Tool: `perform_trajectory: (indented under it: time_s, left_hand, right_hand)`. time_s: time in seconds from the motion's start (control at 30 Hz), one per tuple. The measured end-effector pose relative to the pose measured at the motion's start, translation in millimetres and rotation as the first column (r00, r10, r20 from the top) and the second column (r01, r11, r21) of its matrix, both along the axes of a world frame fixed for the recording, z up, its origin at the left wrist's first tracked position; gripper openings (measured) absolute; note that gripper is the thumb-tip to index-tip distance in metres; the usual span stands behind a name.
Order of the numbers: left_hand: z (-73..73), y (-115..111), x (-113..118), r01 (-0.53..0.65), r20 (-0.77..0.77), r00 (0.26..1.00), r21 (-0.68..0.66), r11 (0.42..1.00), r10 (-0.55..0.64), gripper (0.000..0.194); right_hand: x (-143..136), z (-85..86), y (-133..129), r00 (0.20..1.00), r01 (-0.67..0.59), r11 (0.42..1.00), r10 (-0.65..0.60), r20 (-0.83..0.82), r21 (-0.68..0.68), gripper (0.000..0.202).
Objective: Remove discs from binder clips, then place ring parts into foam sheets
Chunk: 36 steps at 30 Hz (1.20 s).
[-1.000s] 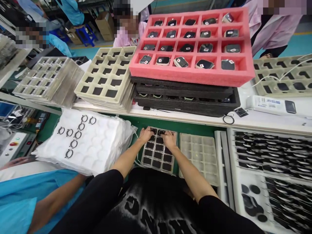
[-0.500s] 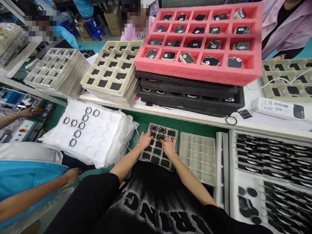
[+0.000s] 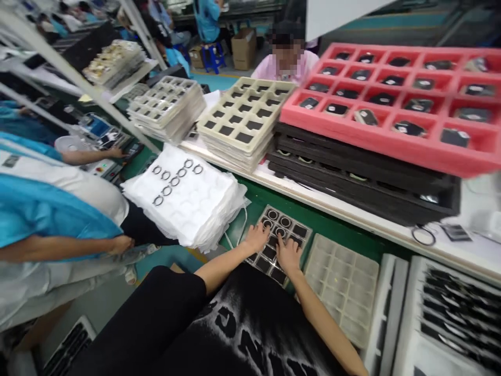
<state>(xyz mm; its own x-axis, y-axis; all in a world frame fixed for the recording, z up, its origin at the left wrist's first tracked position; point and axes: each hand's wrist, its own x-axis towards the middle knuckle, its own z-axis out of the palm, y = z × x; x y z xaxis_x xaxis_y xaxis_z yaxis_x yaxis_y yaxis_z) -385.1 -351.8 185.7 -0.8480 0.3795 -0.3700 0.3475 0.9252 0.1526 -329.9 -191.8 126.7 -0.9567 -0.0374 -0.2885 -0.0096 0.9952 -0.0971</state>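
Observation:
A small clear tray point(image 3: 270, 251) with dark square pads lies in front of me. Round black rings point(image 3: 285, 222) sit in several of its upper compartments. My left hand point(image 3: 257, 238) rests at the tray's left side, fingertips on a ring in the second row. Over the tray's right side is my right hand point(image 3: 288, 255), fingers apart, its index finger touching the neighbouring ring. Left of the tray, a white padded stack point(image 3: 188, 201) carries more black rings point(image 3: 176, 180).
An empty beige tray point(image 3: 340, 282) lies to the right. Behind stand stacked trays point(image 3: 238, 117) and a pink foam tray point(image 3: 383, 112) over black foam. A co-worker in blue point(image 3: 50, 209) stands at the left; another person in pink sits behind the shelf.
The view has swung left, so the bench appears further right. My right index finger now points out over the ring, with the fingers more spread. The left hand stays at its ring.

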Motion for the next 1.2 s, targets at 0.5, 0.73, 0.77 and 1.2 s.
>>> perform_trajectory:
  time_s: [0.5,0.73,0.77,1.2]
  left_hand:
    - [128.8,-236.1,-18.3,-0.481,-0.440,0.735,0.198,0.854,0.516,0.043]
    - [142.7,-310.7,-94.6,-0.784,-0.336,0.563,0.069,0.616,0.755,0.038]
    - [141.1,-316.3,-99.7,-0.789,-0.313,0.564,0.069,0.611,0.764,0.036]
    - [143.9,-352.5,-118.8,-0.706,-0.259,0.603,0.267,0.656,0.754,0.028]
  right_hand:
    - [-64.9,89.6,-103.9,0.763,-0.542,0.810,0.362,-0.536,-0.224,0.043]
    - [-165.8,171.5,-240.1,0.754,-0.597,0.792,0.498,-0.429,-0.130,0.042]
    - [-180.7,178.3,-256.7,0.765,-0.589,0.800,0.506,-0.398,-0.117,0.043]
    - [-268.8,199.3,-323.5,0.732,-0.679,0.727,0.656,-0.185,-0.106,0.024]
